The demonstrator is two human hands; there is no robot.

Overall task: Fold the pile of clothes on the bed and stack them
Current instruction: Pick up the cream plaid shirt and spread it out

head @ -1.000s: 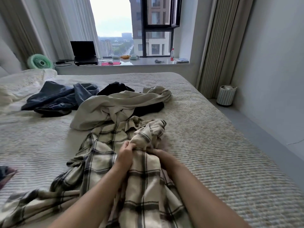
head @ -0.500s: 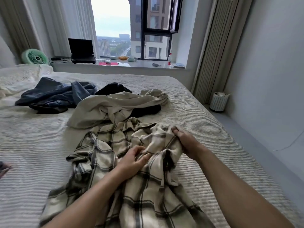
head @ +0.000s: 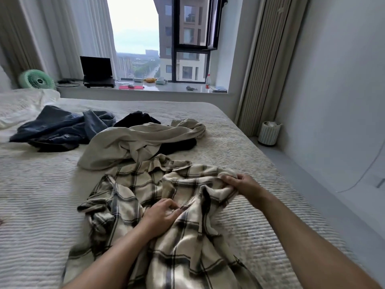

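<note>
A cream and black plaid shirt (head: 133,184) lies crumpled on the bed (head: 37,205) in front of me. My left hand (head: 161,216) grips a fold near the shirt's middle. My right hand (head: 241,184) pinches the shirt's right edge, out to the side. Behind the shirt lies a beige garment (head: 133,146) over a black one (head: 137,118). A dark blue denim piece (head: 60,130) sits at the far left.
A pillow (head: 25,103) lies at the bed's far left. The window sill holds a green fan (head: 36,79), a laptop (head: 96,71) and a bottle (head: 208,81). A small ribbed bin (head: 268,133) stands on the floor right of the bed.
My hands have moved apart: the right hand drew the shirt's edge out to the right, while the left stayed near the middle. The shirt has spread wider.
</note>
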